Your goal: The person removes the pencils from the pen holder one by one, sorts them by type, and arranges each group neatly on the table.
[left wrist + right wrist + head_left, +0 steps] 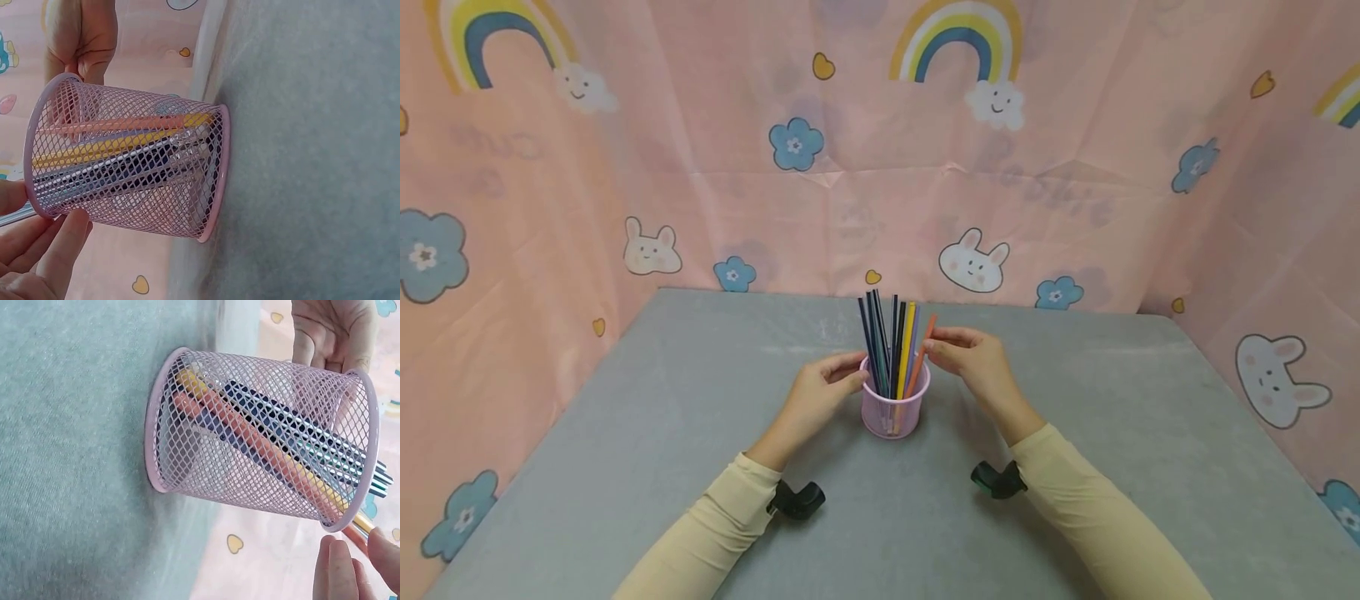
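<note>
A pink mesh pencil cup [891, 412] stands upright on the grey table, holding several slim pencils or pens. They include dark ones [877, 342], a yellow one [906, 350] and a purple one. My left hand [817, 400] grips the cup's rim from the left, thumb at the rim and fingers against the outer mesh [125, 156]. At the right side, my right hand [981, 367] pinches the upper end of an orange pencil [922, 354] between thumb and fingers. That pencil leans right, its lower part inside the cup, as the right wrist view shows through the mesh [262, 437].
The grey tabletop [1112, 433] spreads around the cup. A pink curtain [715, 100] with rainbows, rabbits and flowers hangs behind and at both sides. Black wrist mounts [797, 500] sit at both sleeves, low over the table.
</note>
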Demonstrator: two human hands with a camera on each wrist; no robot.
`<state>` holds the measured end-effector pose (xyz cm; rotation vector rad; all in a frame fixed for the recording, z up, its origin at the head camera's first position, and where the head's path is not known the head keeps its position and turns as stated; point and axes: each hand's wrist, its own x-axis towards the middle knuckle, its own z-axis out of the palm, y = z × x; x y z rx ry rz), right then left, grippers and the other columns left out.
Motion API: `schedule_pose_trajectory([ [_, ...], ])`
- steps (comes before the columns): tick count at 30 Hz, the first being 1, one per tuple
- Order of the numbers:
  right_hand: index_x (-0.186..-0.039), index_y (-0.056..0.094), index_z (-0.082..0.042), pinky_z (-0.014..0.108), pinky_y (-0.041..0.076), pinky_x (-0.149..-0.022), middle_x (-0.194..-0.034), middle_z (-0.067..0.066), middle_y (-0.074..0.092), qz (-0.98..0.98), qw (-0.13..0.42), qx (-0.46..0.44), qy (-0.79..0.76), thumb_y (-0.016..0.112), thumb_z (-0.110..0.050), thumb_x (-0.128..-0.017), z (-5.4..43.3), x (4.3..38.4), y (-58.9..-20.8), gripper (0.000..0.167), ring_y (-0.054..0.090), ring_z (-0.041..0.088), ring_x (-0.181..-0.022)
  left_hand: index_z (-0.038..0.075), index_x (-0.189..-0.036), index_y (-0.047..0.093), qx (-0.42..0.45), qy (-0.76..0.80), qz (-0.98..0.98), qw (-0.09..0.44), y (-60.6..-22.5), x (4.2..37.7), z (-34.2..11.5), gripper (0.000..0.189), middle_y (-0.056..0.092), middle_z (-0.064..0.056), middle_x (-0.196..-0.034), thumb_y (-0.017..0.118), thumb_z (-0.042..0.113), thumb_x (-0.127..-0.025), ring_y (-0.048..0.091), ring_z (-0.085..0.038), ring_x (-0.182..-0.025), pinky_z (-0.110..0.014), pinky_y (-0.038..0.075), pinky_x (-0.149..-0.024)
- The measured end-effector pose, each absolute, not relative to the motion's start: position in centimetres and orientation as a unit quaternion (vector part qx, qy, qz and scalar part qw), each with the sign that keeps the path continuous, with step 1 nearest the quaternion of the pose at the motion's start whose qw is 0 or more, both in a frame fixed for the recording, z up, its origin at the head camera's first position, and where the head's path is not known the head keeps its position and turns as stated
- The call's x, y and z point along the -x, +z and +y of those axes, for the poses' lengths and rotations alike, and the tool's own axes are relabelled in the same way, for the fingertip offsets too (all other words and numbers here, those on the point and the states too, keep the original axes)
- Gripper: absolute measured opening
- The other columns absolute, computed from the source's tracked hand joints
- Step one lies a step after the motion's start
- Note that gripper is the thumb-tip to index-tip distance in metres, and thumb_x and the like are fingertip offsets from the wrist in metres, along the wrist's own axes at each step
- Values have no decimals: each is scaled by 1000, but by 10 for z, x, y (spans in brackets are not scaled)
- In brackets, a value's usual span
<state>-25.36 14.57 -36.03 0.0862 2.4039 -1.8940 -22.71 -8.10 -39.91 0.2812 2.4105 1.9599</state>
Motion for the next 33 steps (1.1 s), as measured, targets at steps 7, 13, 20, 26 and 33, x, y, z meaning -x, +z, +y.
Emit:
schedule_pose_trajectory([
  [7, -128, 63, 0, 25, 57, -91, -123, 17, 68, 769, 27, -28, -638, 69, -22, -94, 143, 255, -361, 41, 71, 12, -102, 0, -132, 62, -96, 633, 768, 11, -399, 228, -81, 40, 66, -17, -130, 67, 14, -95, 65, -29, -120, -37, 56, -98],
  [13, -126, 62, 6, 25, 58, -87, -110, 12, 72, 756, 19, -20, -654, 69, -17, -94, 141, 256, -361, 40, 71, 7, -91, 0, -132, 61, -96, 634, 767, 12, -400, 228, -81, 39, 66, -18, -131, 66, 13, -95, 65, -29, -120, -37, 56, -99],
  [20, -121, 64, 6, 23, 59, -84, -92, -5, 72, 741, 3, -19, -671, 69, -15, -94, 144, 255, -355, 35, 71, 3, -85, -1, -131, 62, -97, 633, 768, 8, -402, 228, -82, 39, 66, -18, -130, 67, 12, -95, 65, -29, -119, -37, 56, -99],
  [26, -123, 65, 4, 23, 58, -85, -92, -7, 73, 747, -14, -6, -664, 70, -21, -93, 149, 257, -346, 39, 71, 2, -87, -1, -131, 62, -97, 634, 767, 8, -401, 228, -81, 38, 67, -18, -129, 66, 12, -95, 66, -28, -118, -36, 56, -98],
  [33, -124, 64, 4, 22, 58, -84, -86, -14, 72, 745, -40, 10, -666, 70, -20, -93, 153, 258, -332, 40, 72, 0, -86, 0, -131, 62, -95, 635, 766, 11, -400, 227, -81, 38, 67, -17, -129, 66, 12, -95, 66, -28, -118, -35, 56, -97],
])
